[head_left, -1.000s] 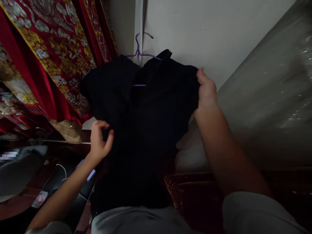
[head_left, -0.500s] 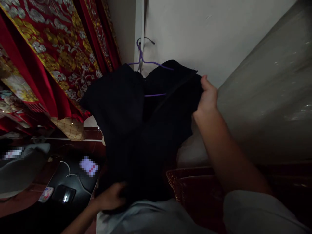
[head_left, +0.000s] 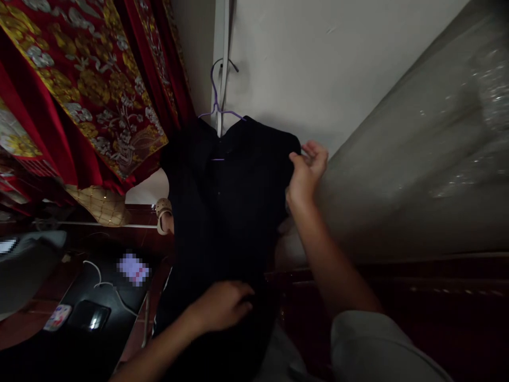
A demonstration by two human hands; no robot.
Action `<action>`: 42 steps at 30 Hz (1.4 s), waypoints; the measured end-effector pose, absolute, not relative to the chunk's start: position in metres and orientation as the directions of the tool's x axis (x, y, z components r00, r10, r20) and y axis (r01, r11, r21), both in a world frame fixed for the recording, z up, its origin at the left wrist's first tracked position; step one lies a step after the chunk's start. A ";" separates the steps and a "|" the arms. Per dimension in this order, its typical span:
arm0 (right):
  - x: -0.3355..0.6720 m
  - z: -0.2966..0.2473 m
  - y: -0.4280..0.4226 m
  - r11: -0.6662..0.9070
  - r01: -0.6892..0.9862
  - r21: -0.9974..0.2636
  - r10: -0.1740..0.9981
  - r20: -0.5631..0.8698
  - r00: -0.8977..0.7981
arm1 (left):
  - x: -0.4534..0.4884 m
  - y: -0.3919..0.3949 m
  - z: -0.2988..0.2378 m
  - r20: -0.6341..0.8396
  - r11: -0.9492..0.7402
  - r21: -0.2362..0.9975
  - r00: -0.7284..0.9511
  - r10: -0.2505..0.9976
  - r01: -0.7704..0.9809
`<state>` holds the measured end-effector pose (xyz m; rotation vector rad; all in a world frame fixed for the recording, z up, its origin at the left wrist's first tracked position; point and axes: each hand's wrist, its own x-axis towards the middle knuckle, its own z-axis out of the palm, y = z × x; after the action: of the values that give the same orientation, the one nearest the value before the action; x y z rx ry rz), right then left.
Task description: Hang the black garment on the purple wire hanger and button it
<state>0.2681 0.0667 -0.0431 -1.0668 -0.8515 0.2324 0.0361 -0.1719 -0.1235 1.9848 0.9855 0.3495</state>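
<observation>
A black short-sleeved shirt hangs on a purple hanger against the wall. Its collar sits just below the hanger's hook, and the front shows a small button or two. At the right shoulder edge, my right hand pinches the sleeve cloth between thumb and fingers. Low on the shirt's front is my left hand, its fingers curled against the dark cloth. How much fabric it grips is hard to see in the dim light.
Red embroidered cloth hangs at the left. Plastic-wrapped material leans at the right. A black table at lower left bears a phone, a dark case and a white cable. A foot in a beige clog shows behind the shirt.
The shirt's open front now lies closed, and its right shoulder hangs lower and further left. My right hand has moved left and slightly down; my left hand has moved right across the cloth.
</observation>
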 end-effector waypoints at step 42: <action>0.150 -0.086 -0.060 0.205 -0.162 -0.965 0.978 0.207 0.004 | 0.028 -0.081 -0.100 0.436 -0.393 0.893 -0.200 0.878 0.221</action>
<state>0.1505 -0.0603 -0.0862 -0.9334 -1.1903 1.1370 0.0282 -0.0814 -0.1001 1.5407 1.2937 1.6378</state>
